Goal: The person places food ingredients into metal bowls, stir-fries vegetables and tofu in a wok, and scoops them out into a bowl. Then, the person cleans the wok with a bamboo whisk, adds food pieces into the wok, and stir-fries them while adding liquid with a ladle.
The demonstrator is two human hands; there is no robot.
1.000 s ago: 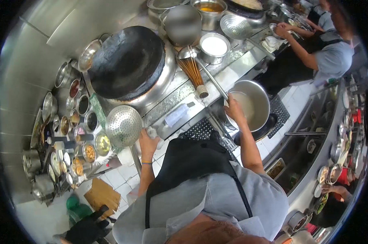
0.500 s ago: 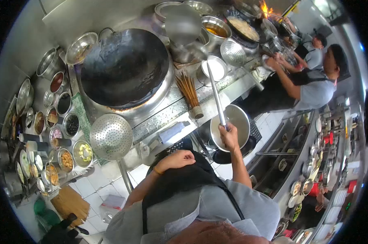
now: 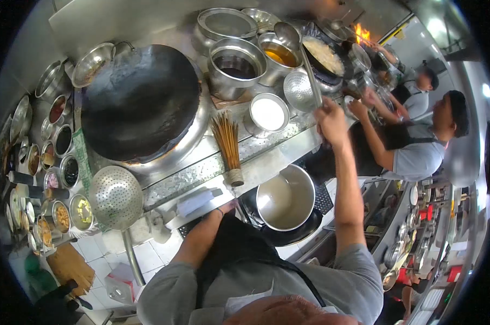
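My right hand (image 3: pixel 331 123) is closed round the long metal handle of a ladle (image 3: pixel 287 35). The ladle's bowl is over the back rim of a steel pot of orange-yellow liquid (image 3: pixel 280 54); whether it touches the pot I cannot tell. Beneath its handle lies a perforated skimmer (image 3: pixel 300 91). Low at the counter's front edge is my left hand (image 3: pixel 228 206), near a folded pale cloth (image 3: pixel 195 202). Its fingers are mostly hidden. A large black wok (image 3: pixel 139 103) sits on the stove at the left.
A pot of dark liquid (image 3: pixel 233 67), a container of white contents (image 3: pixel 269 114) and a bamboo brush (image 3: pixel 227 146) stand on the counter. Another skimmer (image 3: pixel 116 197) juts over the front edge. A bucket (image 3: pixel 285 197) stands below. Co-workers (image 3: pixel 418 135) are at the right, near flames.
My right hand has moved up and to the right with the ladle, whose bowl is now by the orange-yellow liquid. My left hand has shifted from my apron to the counter edge.
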